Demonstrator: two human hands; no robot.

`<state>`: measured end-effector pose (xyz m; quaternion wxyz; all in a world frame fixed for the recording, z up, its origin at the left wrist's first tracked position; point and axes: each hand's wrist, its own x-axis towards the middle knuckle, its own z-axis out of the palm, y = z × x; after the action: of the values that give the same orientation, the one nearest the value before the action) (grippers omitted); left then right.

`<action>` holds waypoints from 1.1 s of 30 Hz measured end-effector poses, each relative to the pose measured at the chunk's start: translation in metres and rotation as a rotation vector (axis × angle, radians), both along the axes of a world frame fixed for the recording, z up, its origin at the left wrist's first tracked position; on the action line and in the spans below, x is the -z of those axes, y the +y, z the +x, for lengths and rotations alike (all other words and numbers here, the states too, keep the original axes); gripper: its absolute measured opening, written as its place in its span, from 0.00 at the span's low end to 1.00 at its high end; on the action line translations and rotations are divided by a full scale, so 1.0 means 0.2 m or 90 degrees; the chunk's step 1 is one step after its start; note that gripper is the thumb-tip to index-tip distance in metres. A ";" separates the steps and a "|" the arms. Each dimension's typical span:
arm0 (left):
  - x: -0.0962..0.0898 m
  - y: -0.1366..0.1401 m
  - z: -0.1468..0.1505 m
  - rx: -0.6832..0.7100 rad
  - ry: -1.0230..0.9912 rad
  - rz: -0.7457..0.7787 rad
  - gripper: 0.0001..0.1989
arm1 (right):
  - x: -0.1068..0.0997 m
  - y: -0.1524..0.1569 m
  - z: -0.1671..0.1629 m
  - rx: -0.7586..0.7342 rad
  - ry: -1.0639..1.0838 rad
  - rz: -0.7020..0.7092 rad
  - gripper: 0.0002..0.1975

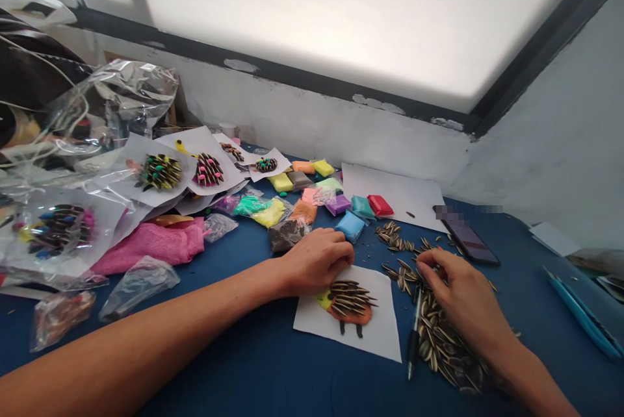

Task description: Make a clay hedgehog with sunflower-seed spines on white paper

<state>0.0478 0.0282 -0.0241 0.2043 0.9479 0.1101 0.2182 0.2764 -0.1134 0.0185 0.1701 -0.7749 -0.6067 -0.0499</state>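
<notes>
The left hand (314,261), lower centre of the frame, lies with fingers curled at the top edge of a white paper (383,336); whether it grips anything I cannot tell. On that paper sits the hedgehog figure (351,303), orange-bodied with a yellow head and striped seeds for spines. The right hand (463,290), lower right, is bent over the seed pile (441,342), thumb and fingers drawn together (a seed between them may be hidden). A pen (413,342) lies between paper and pile. Farther out are a phone (465,235) at right, colourful clay packets (351,227) at centre, and, at left, a pink cloth (153,245) below more seed-covered figures (162,171).
</notes>
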 end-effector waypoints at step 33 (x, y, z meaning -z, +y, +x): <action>0.00 0.00 0.00 -0.002 0.009 0.002 0.08 | -0.07 0.01 -0.09 0.022 0.073 0.002 0.12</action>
<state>0.0476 0.0283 -0.0234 0.2016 0.9495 0.1129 0.2123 0.2586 -0.1108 0.0320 0.2052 -0.7866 -0.5823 -0.0091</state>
